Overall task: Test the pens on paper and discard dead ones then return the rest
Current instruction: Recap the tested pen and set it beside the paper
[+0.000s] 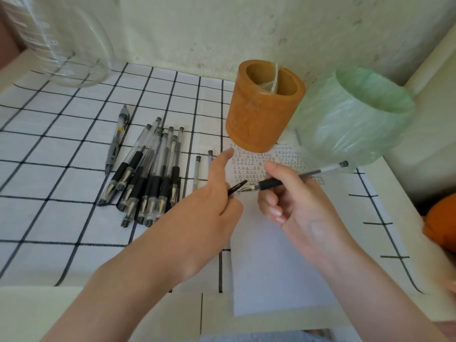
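Fingers (272, 208) of the right hand (296, 206) are pinching a pen (296, 177) above the paper (271, 267), tip apparently bared for testing, while the left hand (214, 203) is pinching its cap (235, 189); other pens (145, 178) are lying alongside.

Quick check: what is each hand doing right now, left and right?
Left hand: pinches a black pen cap, forefinger straight.
Right hand: grips the uncapped pen.

A stained pale wall (246, 25) stands behind the cream surface (37, 314), which a white black-checked cloth (61, 119) covers, in soft light.
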{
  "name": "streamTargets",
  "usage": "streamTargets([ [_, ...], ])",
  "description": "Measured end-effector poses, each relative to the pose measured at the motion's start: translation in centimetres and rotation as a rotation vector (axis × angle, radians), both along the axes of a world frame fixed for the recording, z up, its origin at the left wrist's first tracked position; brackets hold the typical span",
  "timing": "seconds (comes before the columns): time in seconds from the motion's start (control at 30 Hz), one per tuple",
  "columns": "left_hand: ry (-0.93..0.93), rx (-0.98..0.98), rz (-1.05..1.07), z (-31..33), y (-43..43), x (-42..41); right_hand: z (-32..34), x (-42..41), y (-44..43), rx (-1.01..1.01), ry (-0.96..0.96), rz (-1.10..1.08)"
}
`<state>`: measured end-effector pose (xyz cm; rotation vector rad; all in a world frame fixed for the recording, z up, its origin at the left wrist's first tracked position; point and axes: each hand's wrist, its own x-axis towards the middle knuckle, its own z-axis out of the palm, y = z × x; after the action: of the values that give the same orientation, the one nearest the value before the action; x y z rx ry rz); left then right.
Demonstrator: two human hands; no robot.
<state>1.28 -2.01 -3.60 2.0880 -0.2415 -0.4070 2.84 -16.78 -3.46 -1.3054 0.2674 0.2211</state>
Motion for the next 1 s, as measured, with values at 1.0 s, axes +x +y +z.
streamTargets([
  [1.0, -0.108, -0.047, 0.286, 0.4, 0.3, -0.3, -0.7, 0.3, 0.8, -0.006, -0.031, 0.179],
])
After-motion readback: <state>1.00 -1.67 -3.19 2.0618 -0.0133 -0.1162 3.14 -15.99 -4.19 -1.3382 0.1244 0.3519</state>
